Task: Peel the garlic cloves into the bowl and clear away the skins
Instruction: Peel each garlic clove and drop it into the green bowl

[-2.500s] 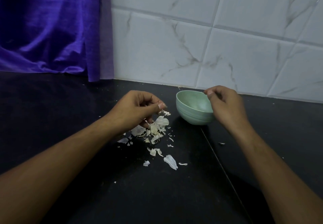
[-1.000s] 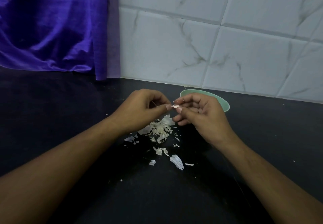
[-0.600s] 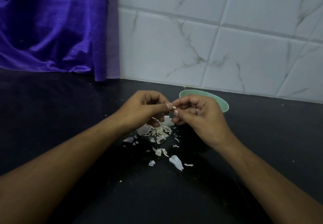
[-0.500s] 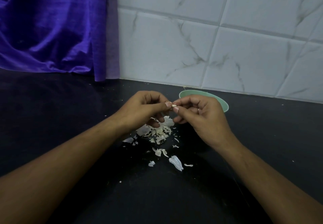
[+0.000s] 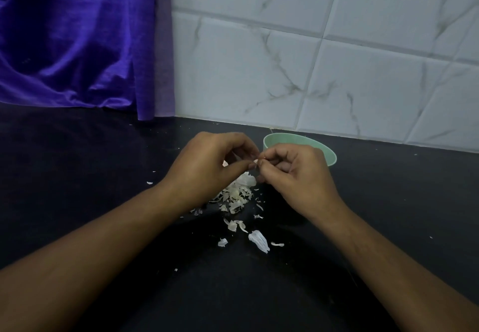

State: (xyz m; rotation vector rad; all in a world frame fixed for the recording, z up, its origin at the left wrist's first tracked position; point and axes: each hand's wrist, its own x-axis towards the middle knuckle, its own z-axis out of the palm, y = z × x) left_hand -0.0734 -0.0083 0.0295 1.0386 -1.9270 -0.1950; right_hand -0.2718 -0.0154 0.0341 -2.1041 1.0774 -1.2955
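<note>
Garlic clove [image 5: 256, 161] — pinched between the fingertips of the left hand [image 5: 207, 166] and right hand [image 5: 298, 173] — hangs over skins [image 5: 238, 194] strewn on the black desk [image 5: 77, 176]; bowl [image 5: 329, 154] just beyond, white marbled tiles [image 5: 285, 59] and purple curtain [image 5: 64, 33] behind.

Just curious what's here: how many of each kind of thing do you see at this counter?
Hands: 2, left hand, right hand
Green bowl: 1
Garlic piece, pinched by both: 1
Skin pile: 1
Purple curtain: 1
Total: 6
</note>
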